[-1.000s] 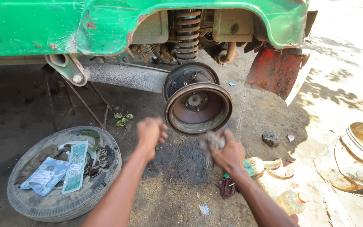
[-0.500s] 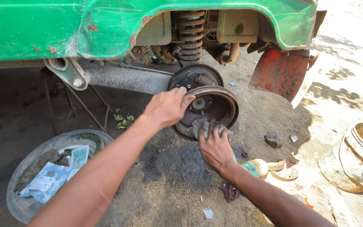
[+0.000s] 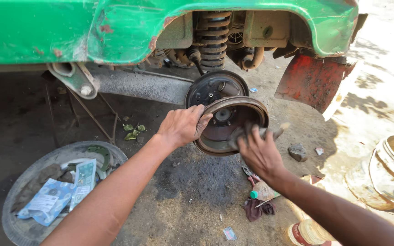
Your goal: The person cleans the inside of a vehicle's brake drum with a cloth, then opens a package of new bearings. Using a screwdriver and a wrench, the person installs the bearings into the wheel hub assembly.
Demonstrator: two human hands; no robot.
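The rusty round brake drum [image 3: 233,125] was gripped at its rim by the left hand [image 3: 183,125], fingers curled. A grimy, crumpled rag [image 3: 251,133] was pinched under the right hand [image 3: 260,152] fingers, inside the drum's hollow.

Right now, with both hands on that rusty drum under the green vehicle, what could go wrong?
1. The left hand grips the rim of the brake drum, which sits tilted off the backing plate; it could slip and drop toward the ground.
2. The right hand presses a rag into the drum, so fingers could get pinched against the rim.
3. Small bottles lie close below the arms and could be knocked.
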